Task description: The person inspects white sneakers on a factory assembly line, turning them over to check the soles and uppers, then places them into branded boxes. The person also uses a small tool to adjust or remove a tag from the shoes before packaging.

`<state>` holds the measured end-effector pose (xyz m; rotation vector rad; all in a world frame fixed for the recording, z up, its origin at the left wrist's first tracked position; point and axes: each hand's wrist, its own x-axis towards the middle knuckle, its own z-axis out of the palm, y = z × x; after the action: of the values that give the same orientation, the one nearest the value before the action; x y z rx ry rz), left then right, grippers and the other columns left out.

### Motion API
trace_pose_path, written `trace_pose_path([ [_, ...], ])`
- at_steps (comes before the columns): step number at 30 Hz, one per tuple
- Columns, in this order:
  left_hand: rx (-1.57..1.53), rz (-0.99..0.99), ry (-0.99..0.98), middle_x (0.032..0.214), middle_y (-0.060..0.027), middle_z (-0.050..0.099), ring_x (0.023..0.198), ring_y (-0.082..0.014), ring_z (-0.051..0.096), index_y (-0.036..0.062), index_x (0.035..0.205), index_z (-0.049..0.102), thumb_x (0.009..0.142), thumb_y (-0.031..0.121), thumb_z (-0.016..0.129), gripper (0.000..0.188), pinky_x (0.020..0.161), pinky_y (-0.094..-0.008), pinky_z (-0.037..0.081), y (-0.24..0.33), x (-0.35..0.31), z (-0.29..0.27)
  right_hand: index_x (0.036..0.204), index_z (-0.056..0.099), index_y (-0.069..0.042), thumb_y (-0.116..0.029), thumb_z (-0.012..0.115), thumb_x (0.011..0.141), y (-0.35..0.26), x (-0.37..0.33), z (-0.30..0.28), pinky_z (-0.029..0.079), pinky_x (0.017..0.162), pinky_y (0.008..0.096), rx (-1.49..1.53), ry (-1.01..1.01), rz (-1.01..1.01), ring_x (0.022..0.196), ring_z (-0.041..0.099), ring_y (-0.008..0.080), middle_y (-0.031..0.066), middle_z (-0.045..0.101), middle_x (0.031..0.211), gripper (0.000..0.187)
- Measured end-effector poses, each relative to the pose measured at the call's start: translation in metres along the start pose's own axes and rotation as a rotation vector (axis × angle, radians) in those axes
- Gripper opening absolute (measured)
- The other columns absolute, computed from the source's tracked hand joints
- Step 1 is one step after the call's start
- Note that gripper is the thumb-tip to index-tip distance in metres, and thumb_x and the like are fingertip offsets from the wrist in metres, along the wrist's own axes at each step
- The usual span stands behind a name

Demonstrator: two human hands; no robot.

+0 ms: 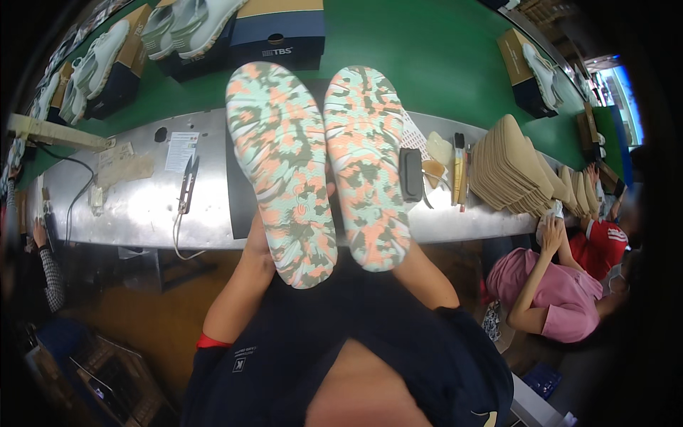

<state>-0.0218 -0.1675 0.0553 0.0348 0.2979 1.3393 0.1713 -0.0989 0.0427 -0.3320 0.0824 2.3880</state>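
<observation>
Holding 2 shoes soles-up, side by side over the near edge of the steel workbench (142,206): left shoe (281,171) w/ mint, peach and olive camo tread, right shoe (366,164) same pattern, the 2 nearly touching along their inner edges. Heels hang past the bench edge toward the body; toes reach over a dark mat (238,192) on the bench. Left hand (255,238) is under the left shoe, mostly hidden, only a bit of it showing at the sole's edge. Right hand is fully behind the right shoe; can't tell how fingers sit on either side, though each shoe is clearly carried from below.

Open room: bare steel to the left between mat and thread snips (188,183). Right side is tight: a black block (410,174) just beside the right shoe, then brushes (459,167) and a fanned stack of tan insoles (509,167). Behind the bench runs a green conveyor (427,57) w/ boxed pale shoes (188,25). A co-worker in pink (548,288) sits at lower right, well apart.
</observation>
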Motion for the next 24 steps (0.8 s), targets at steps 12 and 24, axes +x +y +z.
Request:
trace_pose_path([
  [12, -0.415, -0.107, -0.237, 0.155, -0.0249, 0.026, 0.130, -0.0437, 0.046, 0.0014, 0.154, 0.013, 0.102, 0.047, 0.041, 0.074, 0.103, -0.0585, 0.046, 0.006, 0.001, -0.012, 0.142, 0.043, -0.002, -0.028, 0.049, 0.103, 0.002, 0.006, 0.012, 0.053, 0.096, 0.0389, -0.002, -0.056, 0.011, 0.113, 0.062, 0.0228, 0.0135, 0.058, 0.131, 0.047],
  [24, 0.913, 0.097, 0.307, 0.125, -0.0108, 0.060, 0.117, -0.0172, 0.056, 0.0010, 0.141, 0.044, 0.088, 0.016, 0.073, 0.062, 0.102, -0.0331, 0.044, 0.039, 0.008, 0.001, 0.146, 0.037, -0.004, -0.016, 0.068, 0.091, -0.030, 0.003, 0.007, 0.043, 0.103, 0.0345, -0.869, 0.202, -0.251, 0.118, 0.056, 0.0176, 0.0070, 0.056, 0.134, 0.064],
])
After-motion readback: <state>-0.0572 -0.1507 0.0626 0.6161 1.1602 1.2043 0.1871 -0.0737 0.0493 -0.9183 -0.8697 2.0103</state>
